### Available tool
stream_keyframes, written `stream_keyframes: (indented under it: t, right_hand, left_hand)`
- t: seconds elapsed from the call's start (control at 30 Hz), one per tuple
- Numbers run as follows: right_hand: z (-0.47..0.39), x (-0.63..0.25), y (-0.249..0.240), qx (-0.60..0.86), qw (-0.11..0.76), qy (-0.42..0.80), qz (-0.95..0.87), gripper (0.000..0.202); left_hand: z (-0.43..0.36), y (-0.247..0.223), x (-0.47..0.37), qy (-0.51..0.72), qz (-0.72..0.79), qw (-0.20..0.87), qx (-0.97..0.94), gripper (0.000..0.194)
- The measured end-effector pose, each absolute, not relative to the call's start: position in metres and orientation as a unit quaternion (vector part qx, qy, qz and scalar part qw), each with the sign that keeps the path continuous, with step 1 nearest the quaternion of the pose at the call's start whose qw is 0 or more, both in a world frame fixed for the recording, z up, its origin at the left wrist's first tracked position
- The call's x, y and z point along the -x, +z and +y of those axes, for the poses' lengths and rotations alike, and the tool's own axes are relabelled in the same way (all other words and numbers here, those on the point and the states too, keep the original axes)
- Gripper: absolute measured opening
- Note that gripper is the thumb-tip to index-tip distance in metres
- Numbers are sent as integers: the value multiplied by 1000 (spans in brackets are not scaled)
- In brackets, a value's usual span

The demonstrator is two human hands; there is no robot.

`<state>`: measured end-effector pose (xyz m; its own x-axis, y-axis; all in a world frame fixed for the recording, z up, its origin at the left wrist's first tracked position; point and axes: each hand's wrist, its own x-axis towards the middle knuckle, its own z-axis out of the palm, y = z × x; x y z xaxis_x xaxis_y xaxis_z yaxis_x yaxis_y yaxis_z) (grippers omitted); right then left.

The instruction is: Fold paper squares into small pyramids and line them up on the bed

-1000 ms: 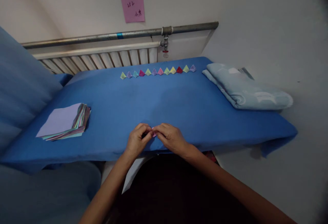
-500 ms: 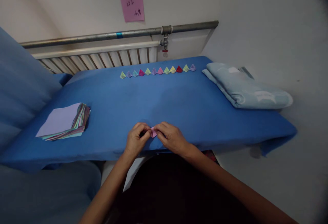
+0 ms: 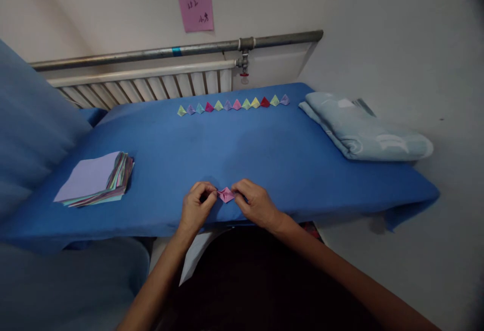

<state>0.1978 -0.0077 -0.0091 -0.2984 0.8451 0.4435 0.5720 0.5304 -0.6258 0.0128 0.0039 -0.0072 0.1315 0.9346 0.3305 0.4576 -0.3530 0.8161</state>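
Observation:
A small pink folded paper piece is stretched between my two hands, just above or on the blue cloth near its front edge. My left hand pinches its left tip between thumb and forefinger. On the other side, my right hand pinches the right tip, the remaining fingers curled in. The middle of the paper shows as a diamond shape with creases. Further back lies a row of several folded paper pieces in green, purple, blue, pink, yellow and red, similar in shape.
A stack of coloured paper sheets lies at the left on the blue cloth. At the right is a folded light-blue blanket. Behind run a radiator and a metal pipe; a pink note hangs above.
My left hand has shifted a little to the left, and the hands are further apart. More of the pink paper now shows between them, spread into a diamond.

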Motion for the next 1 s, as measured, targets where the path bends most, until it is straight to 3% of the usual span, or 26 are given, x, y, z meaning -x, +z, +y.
stream_keyframes:
  t: [0.13,0.27,0.47,1.0]
  right_hand:
    - [-8,-198,-9,448,390,182,-784,17]
    - [-8,-198,-9,444,392,184,-784,16]
    - [-8,-198,-10,439,400,175,-785,15]
    - [-15,-203,-7,453,358,123,-807,20]
  left_hand:
    - [2,-6,-19,396,503,229,-733,8]
    - [2,-5,-27,355,521,195,-752,20]
    - [5,-4,-27,318,512,205,-771,8]
    - [2,-2,-29,319,531,187,-763,3]
